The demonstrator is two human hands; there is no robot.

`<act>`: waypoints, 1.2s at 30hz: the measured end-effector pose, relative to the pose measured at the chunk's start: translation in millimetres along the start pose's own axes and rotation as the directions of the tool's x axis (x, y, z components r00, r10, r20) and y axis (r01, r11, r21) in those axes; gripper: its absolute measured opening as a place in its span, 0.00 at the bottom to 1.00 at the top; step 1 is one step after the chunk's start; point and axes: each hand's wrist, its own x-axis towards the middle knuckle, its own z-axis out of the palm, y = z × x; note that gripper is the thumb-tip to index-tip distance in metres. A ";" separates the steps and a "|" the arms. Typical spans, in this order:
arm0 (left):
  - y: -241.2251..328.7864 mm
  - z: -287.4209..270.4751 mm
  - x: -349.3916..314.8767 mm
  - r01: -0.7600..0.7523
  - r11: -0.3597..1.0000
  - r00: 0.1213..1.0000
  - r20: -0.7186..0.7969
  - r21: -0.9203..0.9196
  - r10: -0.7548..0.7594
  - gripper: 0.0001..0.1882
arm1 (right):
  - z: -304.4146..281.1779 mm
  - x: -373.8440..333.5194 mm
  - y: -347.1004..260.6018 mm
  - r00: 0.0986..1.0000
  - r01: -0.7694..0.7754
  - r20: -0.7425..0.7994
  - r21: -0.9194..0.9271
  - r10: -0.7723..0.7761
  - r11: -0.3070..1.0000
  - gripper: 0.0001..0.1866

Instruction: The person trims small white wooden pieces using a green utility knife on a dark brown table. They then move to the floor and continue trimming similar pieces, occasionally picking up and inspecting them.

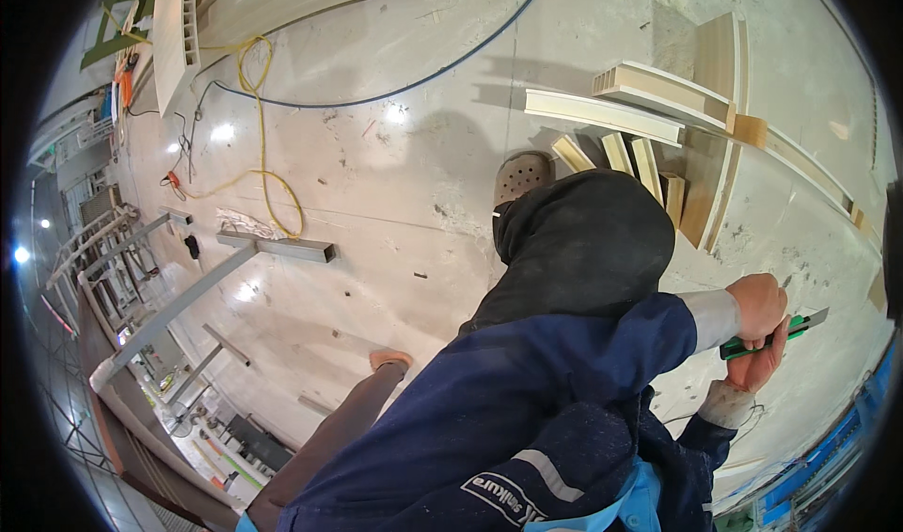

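At the right, my right hand [752, 370] is closed round the handle of a green and black utility knife [800, 328]. Its bare metal blade sticks out to the right, past my fingers. Just above it, my left hand [755, 304] is curled into a fist close to the knife handle. Whatever its fingers hold, if anything, is hidden from this view. Both forearms come out of navy sleeves with pale cuffs. My bent knee [588, 240] in black trousers is left of the hands, with a grey-brown clog [522, 174] beyond it.
Cream hollow boards [602, 115] and short offcuts [647, 167] lie beyond my knee. A blue hose [376, 106] and yellow cord [261, 137] cross the floor. A grey metal stand [282, 247] is at left. One brownish trouser leg [339, 428] reaches in from below; whose is unclear.
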 end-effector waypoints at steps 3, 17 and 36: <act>-14.9 21.3 11.9 0.055 0.967 0.996 -0.052 -0.249 -0.070 0.21 | 10.8 -13.8 -5.3 0.924 0.113 -0.332 -0.244 -0.192 0.963 0.14; -38.8 54.3 8.2 -0.115 0.951 0.993 0.048 0.288 0.106 0.20 | 21.8 -46.6 -2.7 0.859 0.021 -0.477 -0.332 -0.187 0.943 0.13; -40.1 -100.2 -322.9 -0.436 0.844 0.373 -0.791 0.311 0.484 0.12 | 16.7 -55.4 53.4 0.652 -0.214 -0.694 -0.555 -0.306 0.804 0.14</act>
